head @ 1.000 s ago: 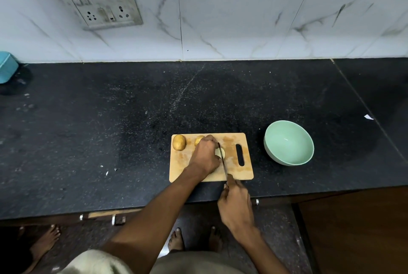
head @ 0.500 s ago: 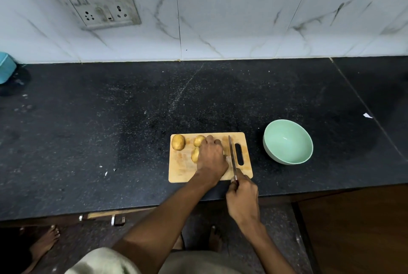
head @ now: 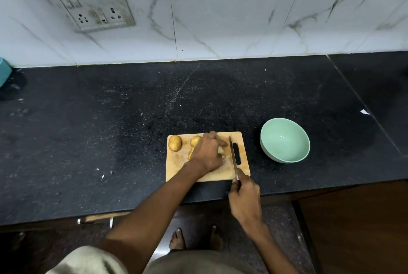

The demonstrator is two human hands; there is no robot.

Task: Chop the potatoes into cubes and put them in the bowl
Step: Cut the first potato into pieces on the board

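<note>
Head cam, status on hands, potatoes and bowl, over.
Left hand holds a cut potato on the cutting board. Right hand grips knife, blade beside the left hand's fingers. Whole potato waiting. Bowl empty, path clear.

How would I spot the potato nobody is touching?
Find the wooden cutting board on the black counter, left of the green bowl. The whole potato lies alone in its far left corner, clear of the left hand.
</note>
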